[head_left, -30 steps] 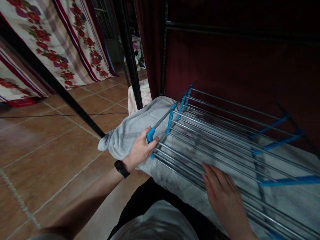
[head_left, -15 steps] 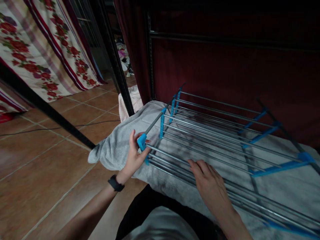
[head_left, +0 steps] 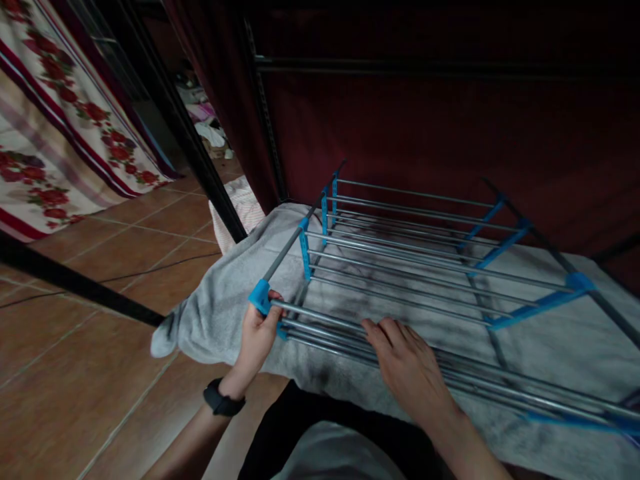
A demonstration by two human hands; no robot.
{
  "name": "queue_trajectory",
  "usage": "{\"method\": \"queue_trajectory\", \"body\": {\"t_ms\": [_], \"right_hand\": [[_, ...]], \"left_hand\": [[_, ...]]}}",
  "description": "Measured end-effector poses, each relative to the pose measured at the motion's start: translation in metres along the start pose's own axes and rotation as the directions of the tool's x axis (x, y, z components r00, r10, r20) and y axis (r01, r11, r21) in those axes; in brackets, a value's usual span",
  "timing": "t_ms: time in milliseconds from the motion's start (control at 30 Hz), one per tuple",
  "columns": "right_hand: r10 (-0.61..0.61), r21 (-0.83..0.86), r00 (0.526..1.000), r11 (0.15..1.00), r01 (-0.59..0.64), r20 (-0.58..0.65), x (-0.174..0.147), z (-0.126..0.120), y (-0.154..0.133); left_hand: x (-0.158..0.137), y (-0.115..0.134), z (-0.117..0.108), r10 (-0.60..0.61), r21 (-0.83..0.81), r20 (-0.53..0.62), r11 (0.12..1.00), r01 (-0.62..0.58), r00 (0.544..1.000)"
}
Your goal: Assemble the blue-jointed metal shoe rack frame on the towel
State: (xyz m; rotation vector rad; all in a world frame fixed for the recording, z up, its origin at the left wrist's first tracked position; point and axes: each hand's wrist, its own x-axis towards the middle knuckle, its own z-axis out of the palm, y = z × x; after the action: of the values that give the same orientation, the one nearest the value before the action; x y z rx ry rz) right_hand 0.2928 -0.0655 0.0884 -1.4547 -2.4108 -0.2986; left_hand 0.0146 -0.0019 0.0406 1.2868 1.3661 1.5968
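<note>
Flat on a grey towel (head_left: 225,300), a metal drying rack (head_left: 410,267) with blue plastic joints is seen, its silver rods running across the view. Its near left corner, a blue connector (head_left: 260,295), is grasped by the left hand (head_left: 256,333), whose fingers are curled around the joint and the end of the nearest rod; the wrist is bent upward and a black watch (head_left: 223,402) is worn on it. The right hand (head_left: 407,363) is laid palm down on the nearest rods, fingers spread and loose, with nothing gripped, its forearm reaching in from the lower right. The towel is draped over a low surface and hangs off at the left above a brown tiled floor (head_left: 75,373). A dark red fabric wall (head_left: 425,127) is seen behind the rack, black poles (head_left: 200,167) cross to the left, and a floral cloth (head_left: 60,133) hangs at the far left.
</note>
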Motion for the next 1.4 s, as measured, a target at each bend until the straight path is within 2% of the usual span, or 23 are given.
{"method": "queue_trajectory", "body": {"t_ms": [233,400,533,767,1000,1400], "right_hand": [[-0.030,-0.018,1.000,0.999,0.030,-0.010,-0.003,-0.002,-0.001],[-0.069,-0.001,0.998,0.998,0.069,-0.003,-0.010,-0.005,0.001],[-0.077,-0.012,0.997,0.997,0.078,0.014,-0.016,-0.005,0.009],[-0.067,0.007,0.998,0.998,0.067,0.017,-0.019,-0.004,0.013],[-0.066,0.004,0.997,0.998,0.066,-0.027,-0.015,-0.005,0.010],[-0.085,-0.027,0.992,0.996,0.083,-0.092,-0.012,-0.009,0.011]], "left_hand": [[0.002,-0.004,0.001,0.050,0.040,-0.050,0.998,-0.048,0.997],[0.003,0.001,0.002,0.005,0.081,-0.037,0.997,-0.002,0.999],[0.004,0.007,0.005,0.017,0.127,-0.069,0.992,-0.008,0.997],[0.004,0.010,0.009,-0.006,0.110,-0.115,0.994,0.019,0.993],[-0.003,0.013,0.013,0.004,0.145,-0.087,0.989,0.009,0.996],[-0.005,0.015,0.015,-0.028,0.099,-0.106,0.994,0.038,0.994]]}}
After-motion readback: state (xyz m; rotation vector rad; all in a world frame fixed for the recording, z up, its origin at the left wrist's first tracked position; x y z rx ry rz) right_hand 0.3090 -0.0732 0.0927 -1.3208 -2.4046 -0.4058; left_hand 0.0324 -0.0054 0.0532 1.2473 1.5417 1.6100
